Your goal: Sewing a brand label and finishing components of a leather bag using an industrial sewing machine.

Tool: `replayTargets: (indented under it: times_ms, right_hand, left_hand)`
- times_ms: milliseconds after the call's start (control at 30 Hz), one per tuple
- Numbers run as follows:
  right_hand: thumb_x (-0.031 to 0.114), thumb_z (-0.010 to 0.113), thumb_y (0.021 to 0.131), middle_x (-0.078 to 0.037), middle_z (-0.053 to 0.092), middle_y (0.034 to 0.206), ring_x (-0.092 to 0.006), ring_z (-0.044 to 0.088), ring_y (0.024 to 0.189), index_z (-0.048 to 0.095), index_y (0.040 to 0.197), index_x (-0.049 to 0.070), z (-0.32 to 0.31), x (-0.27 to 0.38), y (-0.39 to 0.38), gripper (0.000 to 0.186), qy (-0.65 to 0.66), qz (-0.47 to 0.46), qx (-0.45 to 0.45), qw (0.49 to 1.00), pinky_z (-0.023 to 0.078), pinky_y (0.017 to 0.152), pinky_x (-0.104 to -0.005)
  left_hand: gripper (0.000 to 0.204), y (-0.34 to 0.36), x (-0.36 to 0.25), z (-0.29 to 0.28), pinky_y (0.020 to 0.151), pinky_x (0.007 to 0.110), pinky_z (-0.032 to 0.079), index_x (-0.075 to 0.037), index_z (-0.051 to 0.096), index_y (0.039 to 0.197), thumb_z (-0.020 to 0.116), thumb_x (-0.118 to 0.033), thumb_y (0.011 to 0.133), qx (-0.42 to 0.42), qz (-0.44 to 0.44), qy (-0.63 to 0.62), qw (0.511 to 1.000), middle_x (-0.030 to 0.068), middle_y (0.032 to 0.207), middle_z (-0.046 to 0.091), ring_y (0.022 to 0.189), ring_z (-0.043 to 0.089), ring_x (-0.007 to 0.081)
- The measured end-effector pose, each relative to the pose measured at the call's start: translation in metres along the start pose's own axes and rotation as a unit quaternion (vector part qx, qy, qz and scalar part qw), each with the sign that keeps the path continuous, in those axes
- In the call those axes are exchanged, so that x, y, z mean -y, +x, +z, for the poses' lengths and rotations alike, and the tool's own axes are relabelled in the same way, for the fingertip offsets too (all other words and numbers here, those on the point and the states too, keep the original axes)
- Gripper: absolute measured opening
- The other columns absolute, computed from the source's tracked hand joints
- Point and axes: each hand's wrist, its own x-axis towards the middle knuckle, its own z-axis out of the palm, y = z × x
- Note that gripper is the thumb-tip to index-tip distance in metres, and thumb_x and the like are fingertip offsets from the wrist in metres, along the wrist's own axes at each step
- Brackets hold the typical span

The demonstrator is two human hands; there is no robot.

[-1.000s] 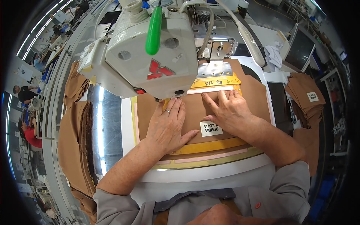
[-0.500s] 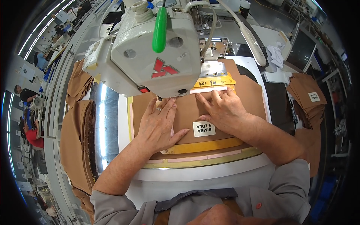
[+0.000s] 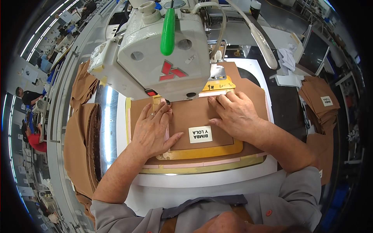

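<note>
A brown fabric panel (image 3: 182, 116) lies under the head of a large pale-grey sewing machine (image 3: 143, 73). A yellow template frame (image 3: 202, 152) surrounds part of it, and a small white label (image 3: 201, 134) sits on the panel. My left hand (image 3: 152, 130) rests flat on the frame's left side, fingers stretched toward the machine head, thumb apart. On the right, my right hand (image 3: 239, 116) presses down with slightly bent, spread fingers. Its fingertips touch beside the yellow clamp edge (image 3: 219, 85). Neither hand grips anything. The needle area is mostly hidden behind the machine head.
Stacked brown fabric pieces (image 3: 81, 139) stand at the left, with more brown pieces (image 3: 316, 103) at the right. A green handle (image 3: 168, 33) hangs before the machine head. A pale wand-shaped lamp (image 3: 261, 42) reaches over from behind. White board (image 3: 178, 179) borders the panel nearest me.
The panel, its label and the yellow frame have slid left under the machine. My left hand has moved left with them; my right hand has shifted slightly right.
</note>
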Motion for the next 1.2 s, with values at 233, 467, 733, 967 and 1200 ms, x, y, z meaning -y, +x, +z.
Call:
replayTargets:
  times_ms: [233,467,733,967,1200]
  right_hand:
    - [0.049,0.062,0.097,-0.005,0.063,0.12,-0.021,0.054,0.113,0.065,0.132,0.002,0.001,-0.02,-0.019,0.059,0.003,-0.006,-0.015,1.0,0.041,0.097,-0.0371]
    - [0.046,0.064,0.095,-0.011,0.061,0.135,-0.0262,0.054,0.121,0.068,0.124,0.0,-0.001,-0.012,-0.015,0.054,0.032,-0.017,-0.004,0.999,0.04,0.105,-0.042]
    - [0.047,0.059,0.098,-0.013,0.061,0.133,-0.0274,0.054,0.118,0.07,0.12,-0.002,0.011,-0.014,-0.013,0.055,0.021,-0.045,-0.036,0.998,0.04,0.106,-0.0441]
    - [0.046,0.061,0.096,-0.013,0.057,0.138,-0.0296,0.051,0.127,0.065,0.128,-0.003,0.018,-0.015,-0.012,0.059,0.056,-0.039,-0.013,0.998,0.038,0.11,-0.0433]
    - [0.045,0.068,0.092,-0.012,0.055,0.127,-0.0264,0.052,0.12,0.065,0.129,-0.001,0.025,-0.007,-0.005,0.059,0.125,-0.038,-0.062,0.99,0.042,0.103,-0.0405]
  left_hand:
    - [0.063,0.001,-0.003,0.003,0.12,0.054,0.03,0.003,0.061,0.128,0.064,-0.049,0.092,-0.014,-0.022,-0.013,1.0,0.0171,0.142,0.059,0.141,0.049,0.0305]
    - [0.062,-0.005,0.005,0.002,0.118,0.054,0.032,0.002,0.063,0.127,0.065,-0.048,0.092,-0.01,-0.045,-0.012,0.999,0.0169,0.143,0.059,0.14,0.05,0.0306]
    - [0.065,-0.003,0.0,0.002,0.117,0.053,0.034,0.006,0.065,0.122,0.063,-0.052,0.094,-0.018,-0.051,0.012,0.998,0.0206,0.138,0.062,0.138,0.051,0.0326]
    - [0.07,-0.001,-0.004,0.009,0.119,0.054,0.032,0.01,0.065,0.115,0.059,-0.057,0.095,-0.024,-0.066,0.046,0.996,0.0252,0.134,0.063,0.136,0.053,0.0349]
    - [0.07,-0.002,-0.001,0.01,0.121,0.054,0.028,0.009,0.064,0.113,0.062,-0.059,0.093,-0.012,-0.081,0.097,0.992,0.0274,0.132,0.063,0.135,0.054,0.0355]
